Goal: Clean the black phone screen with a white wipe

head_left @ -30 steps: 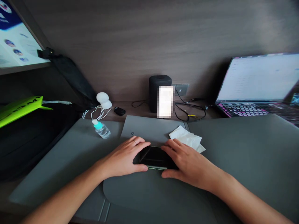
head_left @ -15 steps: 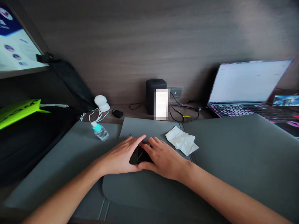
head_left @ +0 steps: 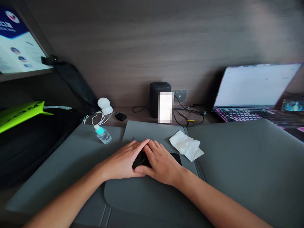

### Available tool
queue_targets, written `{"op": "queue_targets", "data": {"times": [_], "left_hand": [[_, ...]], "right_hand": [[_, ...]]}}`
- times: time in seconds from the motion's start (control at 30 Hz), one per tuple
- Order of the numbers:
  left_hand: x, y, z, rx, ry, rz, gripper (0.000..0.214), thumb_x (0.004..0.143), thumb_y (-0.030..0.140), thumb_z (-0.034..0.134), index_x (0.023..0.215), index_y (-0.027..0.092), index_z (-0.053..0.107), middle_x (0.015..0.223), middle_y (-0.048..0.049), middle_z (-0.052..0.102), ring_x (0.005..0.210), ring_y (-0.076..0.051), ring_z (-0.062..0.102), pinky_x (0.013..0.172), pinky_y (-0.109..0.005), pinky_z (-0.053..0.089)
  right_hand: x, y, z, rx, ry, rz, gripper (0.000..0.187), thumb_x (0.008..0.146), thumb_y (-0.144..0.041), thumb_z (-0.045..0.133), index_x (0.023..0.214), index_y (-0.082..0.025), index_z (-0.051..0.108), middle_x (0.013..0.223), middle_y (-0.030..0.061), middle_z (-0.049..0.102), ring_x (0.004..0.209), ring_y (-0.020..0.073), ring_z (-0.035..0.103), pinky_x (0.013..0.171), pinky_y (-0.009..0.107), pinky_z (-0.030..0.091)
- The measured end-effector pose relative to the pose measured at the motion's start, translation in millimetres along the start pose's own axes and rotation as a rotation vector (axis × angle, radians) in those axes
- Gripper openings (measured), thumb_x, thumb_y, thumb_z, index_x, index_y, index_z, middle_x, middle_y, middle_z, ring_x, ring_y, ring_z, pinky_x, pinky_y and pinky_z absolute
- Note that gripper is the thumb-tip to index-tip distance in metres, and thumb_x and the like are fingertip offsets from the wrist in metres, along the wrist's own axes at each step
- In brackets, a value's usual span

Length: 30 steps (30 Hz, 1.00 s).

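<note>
A black, glossy phone [head_left: 176, 156] lies flat on the grey leather-like desk mat [head_left: 152, 196], mostly covered by my hands. My left hand [head_left: 127, 161] curves round its left end, thumb and fingers closed along the sides. Across the middle of the phone lies my right hand [head_left: 159, 161], thumb at the near edge and fingers bent over the far edge. The fingertips of both hands meet at the far side. To the right of them sits a crumpled white tissue [head_left: 186, 146], apart from my hands.
A small clear bottle [head_left: 104, 136] with a turquoise collar lies at the left. Behind stand a white round-headed device [head_left: 104, 104], a small black object [head_left: 120, 116], a black speaker-like box [head_left: 154, 101] and cables [head_left: 190, 110]. An open laptop [head_left: 256, 87] is at the right.
My right hand has slid slightly left along the phone, and its right end now shows. The two hands are closer together. The whole view has shifted a little.
</note>
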State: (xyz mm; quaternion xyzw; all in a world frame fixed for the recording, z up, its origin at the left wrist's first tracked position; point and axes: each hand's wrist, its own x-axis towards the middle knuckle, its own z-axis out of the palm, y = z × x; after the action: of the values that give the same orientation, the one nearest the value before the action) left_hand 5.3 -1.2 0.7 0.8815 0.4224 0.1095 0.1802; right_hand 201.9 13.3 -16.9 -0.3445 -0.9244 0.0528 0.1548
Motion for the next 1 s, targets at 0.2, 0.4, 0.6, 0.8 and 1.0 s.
{"op": "queue_targets", "data": {"times": [0.2, 0.4, 0.6, 0.8, 1.0], "left_hand": [[0.4, -1.9, 1.3, 0.003, -0.014, 0.001, 0.105, 0.077, 0.038, 0.075, 0.155, 0.026, 0.005, 0.147, -0.0138, 0.045, 0.134, -0.032, 0.045, 0.11, -0.048, 0.038], [0.4, -3.3, 3.2, -0.005, 0.01, -0.026, 0.109, 0.073, 0.038, 0.079, 0.155, 0.028, 0.008, 0.145, -0.0108, 0.047, 0.133, -0.032, 0.045, 0.106, -0.045, 0.042], [-0.5, -1.0, 1.4, -0.012, 0.011, -0.033, 0.107, 0.073, 0.036, 0.078, 0.155, 0.028, 0.009, 0.146, -0.0107, 0.047, 0.132, -0.032, 0.047, 0.106, -0.046, 0.042], [-0.4, -1.2, 2.2, 0.0, 0.016, -0.021, 0.111, 0.072, 0.035, 0.08, 0.155, 0.028, 0.006, 0.144, -0.0116, 0.049, 0.13, -0.033, 0.048, 0.105, -0.047, 0.043], [0.6, -5.2, 2.6, -0.018, 0.06, 0.022, 0.102, 0.078, 0.03, 0.074, 0.155, 0.031, 0.006, 0.148, -0.0093, 0.046, 0.132, -0.03, 0.047, 0.106, -0.046, 0.043]], "right_hand": [[0.5, -2.8, 1.6, 0.0, 0.018, 0.022, 0.072, 0.089, -0.074, 0.038, 0.118, -0.01, 0.054, 0.114, 0.0172, 0.058, 0.099, 0.0298, 0.053, 0.088, 0.05, 0.047], [2.0, -3.4, 1.2, -0.011, 0.05, 0.018, 0.07, 0.089, -0.074, 0.037, 0.116, -0.011, 0.054, 0.111, 0.0162, 0.059, 0.094, 0.0287, 0.053, 0.084, 0.048, 0.048], [2.6, -2.6, 2.6, -0.01, 0.056, 0.014, 0.072, 0.089, -0.074, 0.037, 0.118, -0.01, 0.052, 0.111, 0.0159, 0.059, 0.096, 0.0295, 0.053, 0.085, 0.049, 0.048], [2.3, -0.7, 4.7, 0.014, 0.067, 0.005, 0.068, 0.089, -0.073, 0.039, 0.115, -0.011, 0.052, 0.108, 0.0153, 0.058, 0.093, 0.0278, 0.053, 0.081, 0.046, 0.049], [3.1, 1.5, 1.4, 0.073, 0.072, -0.023, 0.063, 0.091, -0.07, 0.039, 0.116, -0.013, 0.052, 0.109, 0.0148, 0.057, 0.094, 0.027, 0.053, 0.085, 0.047, 0.048]]}}
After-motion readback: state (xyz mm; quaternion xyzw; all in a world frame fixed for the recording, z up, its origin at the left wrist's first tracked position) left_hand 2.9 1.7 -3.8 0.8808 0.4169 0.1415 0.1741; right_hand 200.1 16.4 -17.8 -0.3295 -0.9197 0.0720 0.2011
